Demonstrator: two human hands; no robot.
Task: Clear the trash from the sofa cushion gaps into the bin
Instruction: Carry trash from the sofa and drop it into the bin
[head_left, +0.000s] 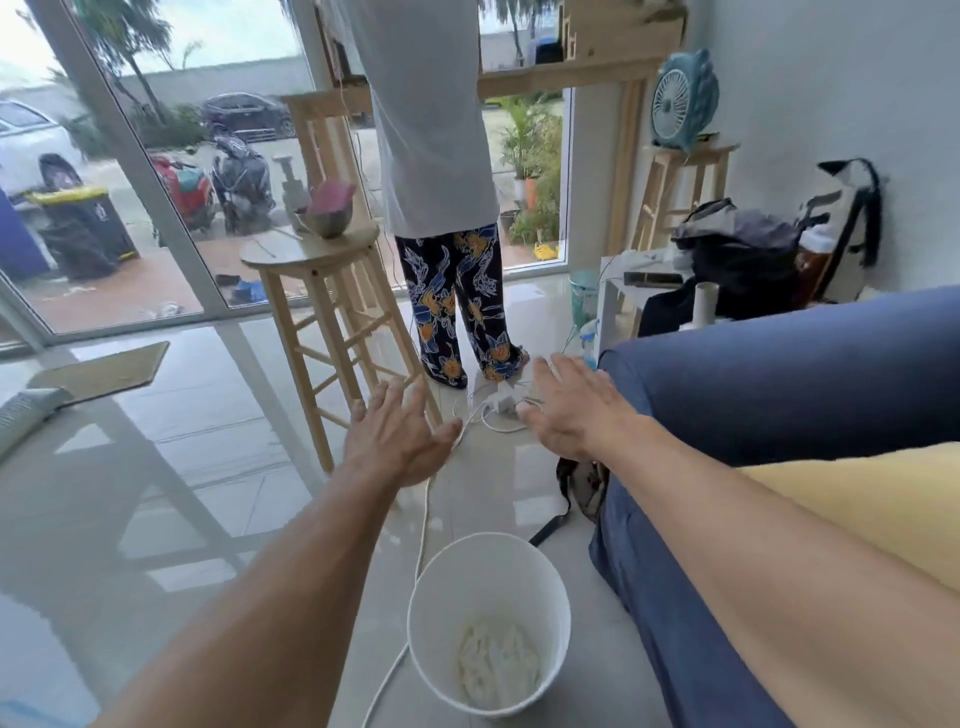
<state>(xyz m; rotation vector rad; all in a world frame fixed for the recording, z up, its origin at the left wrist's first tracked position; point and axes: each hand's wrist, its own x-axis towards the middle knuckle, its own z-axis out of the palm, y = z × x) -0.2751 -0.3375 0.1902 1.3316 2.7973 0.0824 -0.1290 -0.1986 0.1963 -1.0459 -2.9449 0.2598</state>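
A white bin (434, 613) stands on the tiled floor below my arms, with crumpled pale paper (496, 662) lying at its bottom. The blue sofa (769, 395) fills the right side, and a yellow cushion (872, 504) lies on it. My left hand (397, 441) is stretched out over the floor with its fingers straight and spread, holding nothing. My right hand (574, 410) reaches forward beside the sofa's arm, its fingers also straight and empty. No cushion gap and no loose trash on the sofa can be seen.
A person (441, 197) in patterned trousers stands ahead. A wooden stool (322, 291) with a metal bowl stands to their left. A white power strip (501, 400) and its cable (423, 525) run across the floor past the bin. A dark bag strap (566, 509) lies by the sofa's base.
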